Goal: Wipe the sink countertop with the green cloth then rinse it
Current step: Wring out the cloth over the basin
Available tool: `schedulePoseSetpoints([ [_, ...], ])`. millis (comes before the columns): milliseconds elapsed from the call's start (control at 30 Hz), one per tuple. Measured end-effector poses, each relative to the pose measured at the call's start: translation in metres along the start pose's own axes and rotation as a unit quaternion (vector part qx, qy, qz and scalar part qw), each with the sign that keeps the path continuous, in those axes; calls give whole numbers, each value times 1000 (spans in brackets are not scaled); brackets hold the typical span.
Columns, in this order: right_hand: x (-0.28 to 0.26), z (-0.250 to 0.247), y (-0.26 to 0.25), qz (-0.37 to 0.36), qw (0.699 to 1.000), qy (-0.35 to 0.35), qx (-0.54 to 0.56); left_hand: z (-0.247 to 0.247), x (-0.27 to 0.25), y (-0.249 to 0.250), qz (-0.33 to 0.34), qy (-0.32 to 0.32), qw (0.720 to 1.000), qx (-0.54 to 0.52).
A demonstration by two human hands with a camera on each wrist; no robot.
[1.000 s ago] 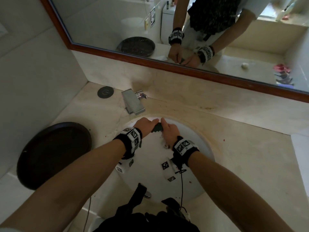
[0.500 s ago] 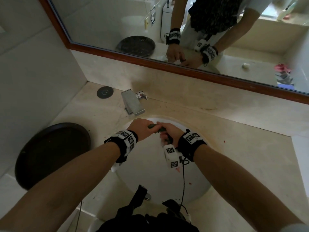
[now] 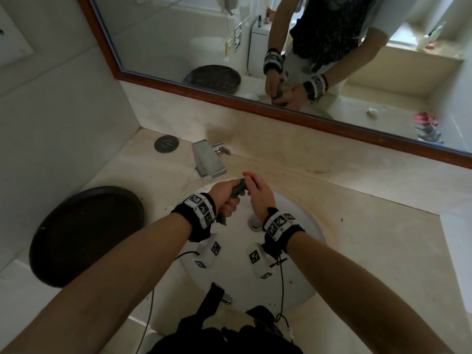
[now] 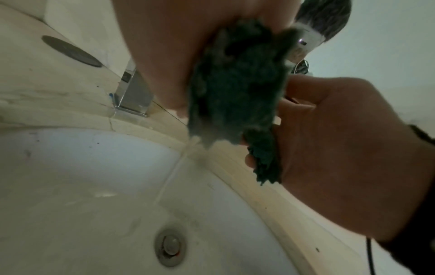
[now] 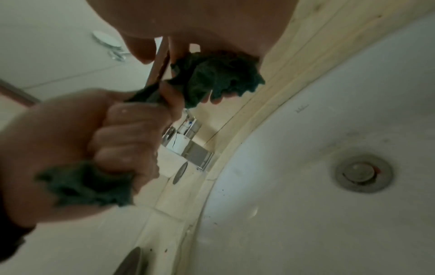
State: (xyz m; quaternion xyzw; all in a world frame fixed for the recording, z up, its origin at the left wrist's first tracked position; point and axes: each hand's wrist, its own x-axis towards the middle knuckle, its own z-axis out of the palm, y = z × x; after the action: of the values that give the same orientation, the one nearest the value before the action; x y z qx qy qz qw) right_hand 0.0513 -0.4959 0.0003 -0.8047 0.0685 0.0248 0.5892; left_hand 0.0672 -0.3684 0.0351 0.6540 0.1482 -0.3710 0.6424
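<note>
Above the back of the white sink basin [image 3: 301,254] both hands hold the dark green cloth [image 3: 238,190], twisted into a rope. My left hand [image 3: 226,198] grips one end in a fist, and a tail of cloth [image 5: 87,186] hangs below that fist [image 5: 122,134]. The other end is bunched in the curled fingers of my right hand [image 3: 256,191]. In the left wrist view a thin stream of water [image 4: 174,171] runs from the cloth [image 4: 237,89] into the basin. The beige countertop [image 3: 357,221] surrounds the basin.
A square chrome faucet [image 3: 208,162] sits just behind the hands. The drain plug [image 3: 255,223] lies below them. A dark round tray [image 3: 86,233] rests on the counter at left, with a small dark disc [image 3: 166,144] behind it. A framed mirror [image 3: 281,108] backs the counter.
Both hands kept hold of the cloth and twisted it against each other. The right wrist rolled over and back; the left fist now points toward the faucet.
</note>
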Motion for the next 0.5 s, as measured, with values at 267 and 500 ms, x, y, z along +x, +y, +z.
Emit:
schedulePoseSetpoints([
  [267,3,4,-17,-10,914,-61,-401,-3,-1,0,5,79,993,87],
  [500,14,5,-13,168,941,-87,-281,-11,7,-6,149,149,881,424],
])
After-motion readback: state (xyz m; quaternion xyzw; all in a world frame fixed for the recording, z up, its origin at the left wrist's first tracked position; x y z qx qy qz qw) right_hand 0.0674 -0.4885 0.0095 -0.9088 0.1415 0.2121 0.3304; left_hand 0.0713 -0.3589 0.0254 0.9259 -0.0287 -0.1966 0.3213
